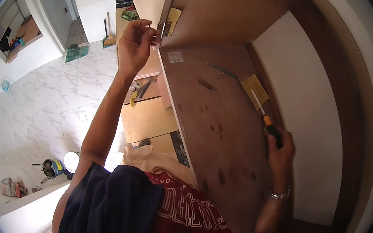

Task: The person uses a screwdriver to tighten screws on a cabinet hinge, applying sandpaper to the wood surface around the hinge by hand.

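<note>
screwdriver (pixel 266 118) in right hand (pixel 280 150) points its tip up-left.

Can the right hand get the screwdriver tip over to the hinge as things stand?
Probably yes. The right hand holds the screwdriver above the bare shelf, and nothing stands between it and the hinge. The left hand pinches the hinge and could crowd the tip.

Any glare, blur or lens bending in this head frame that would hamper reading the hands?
Head view: strong fisheye bending, black rim; window glare whitens the marble floor at left. Left hand at the hinge and right hand gripping the screwdriver are lit and fairly sharp.
</note>
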A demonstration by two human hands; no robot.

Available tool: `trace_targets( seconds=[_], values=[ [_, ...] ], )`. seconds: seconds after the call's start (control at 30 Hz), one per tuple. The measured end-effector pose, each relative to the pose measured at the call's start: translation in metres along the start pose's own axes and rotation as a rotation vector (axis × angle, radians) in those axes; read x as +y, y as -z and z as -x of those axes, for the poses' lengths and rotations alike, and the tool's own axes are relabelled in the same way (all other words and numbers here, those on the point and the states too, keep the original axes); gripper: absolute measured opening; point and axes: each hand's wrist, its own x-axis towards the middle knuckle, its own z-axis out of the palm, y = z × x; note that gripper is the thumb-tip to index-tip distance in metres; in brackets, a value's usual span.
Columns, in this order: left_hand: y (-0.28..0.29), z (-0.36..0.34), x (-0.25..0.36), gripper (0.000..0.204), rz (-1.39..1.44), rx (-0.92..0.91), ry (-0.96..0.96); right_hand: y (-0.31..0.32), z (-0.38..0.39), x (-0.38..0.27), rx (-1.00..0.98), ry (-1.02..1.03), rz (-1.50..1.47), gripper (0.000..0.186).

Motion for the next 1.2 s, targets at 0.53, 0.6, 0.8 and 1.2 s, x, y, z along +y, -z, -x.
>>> trace_targets(
  seconds=[0.53,0.6,0.8,1.2],
  values=[
    [-0.009,-0.014,-0.041,0.029,-0.504,0.038,-0.571,-0.016,-0.103,-0.129,-0.786,-0.364,-0.865,0.045],
    [-0.009,-0.022,-0.048,0.029,-0.550,0.030,-0.633,-0.026,-0.105,-0.157,-0.880,-0.285,-0.727,0.041],
    [-0.009,-0.028,-0.050,0.027,-0.513,0.047,-0.706,-0.066,-0.129,-0.163,-0.393,0.345,-0.344,0.039],
    [-0.005,-0.032,-0.055,0.024,-0.479,-0.005,-0.761,-0.128,-0.177,-0.161,-0.290,0.682,-0.272,0.042]
  ],
)
